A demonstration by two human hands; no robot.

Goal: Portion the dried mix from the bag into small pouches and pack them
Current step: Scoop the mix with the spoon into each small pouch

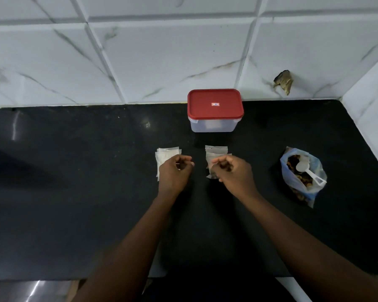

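Closing a filled pouch (212,171) seems the step: it lies mid-counter under the right hand (231,171). That hand and the left hand (175,171) have curled fingers; whether they pinch anything, I cannot tell. Pull evenly, keeping the mix inside. Two pouch piles (168,153), each overlapping beyond counting; one open bag (301,184) at right, holding one scoop (308,171); one red-lidded box (215,110) behind.

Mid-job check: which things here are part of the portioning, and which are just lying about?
Job: bag of dried mix, white scoop in it, left pouch stack, right pouch stack, red-lidded container, likely for packing.
Lying about: brown scrap on the tiled wall.
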